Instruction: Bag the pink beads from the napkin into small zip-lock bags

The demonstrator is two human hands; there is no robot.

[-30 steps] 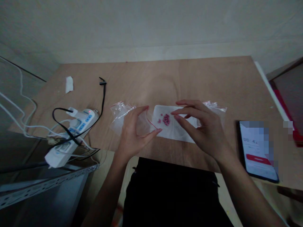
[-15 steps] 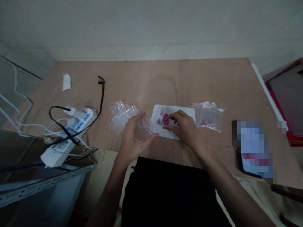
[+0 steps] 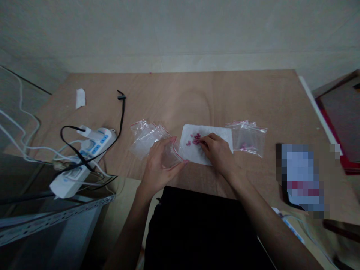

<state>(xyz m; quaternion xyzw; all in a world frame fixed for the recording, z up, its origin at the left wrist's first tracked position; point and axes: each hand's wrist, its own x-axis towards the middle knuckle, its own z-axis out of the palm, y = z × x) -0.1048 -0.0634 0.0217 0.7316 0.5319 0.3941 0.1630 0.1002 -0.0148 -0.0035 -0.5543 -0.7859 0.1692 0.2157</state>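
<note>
My left hand (image 3: 158,159) grips a small clear zip bag (image 3: 170,156), thumb and fingers spreading its red-edged mouth apart toward the right. Small pink tablet-like pieces (image 3: 196,138) lie in a loose cluster on a white sheet (image 3: 194,154). My right hand (image 3: 218,152) is over that sheet, its fingertips pinched together at the cluster's right edge. Whatever is between those fingertips is hidden. More clear zip bags (image 3: 144,139) overlap on the table behind and left of my left hand. Right of the sheet, other clear bags (image 3: 249,137) have a few pink pieces inside.
A white power strip (image 3: 97,144) with plugs and tangled cables sits at the table's left edge. A black cable (image 3: 122,112) and a scrap of white paper (image 3: 80,98) lie farther back. A phone-like device (image 3: 300,176), blurred out, rests at right on the wooden table (image 3: 180,93).
My right hand's thumb and fingers, apart around the pink pieces before, have closed into a pinch there. My left hand still holds the zip bag in nearly the same place.
</note>
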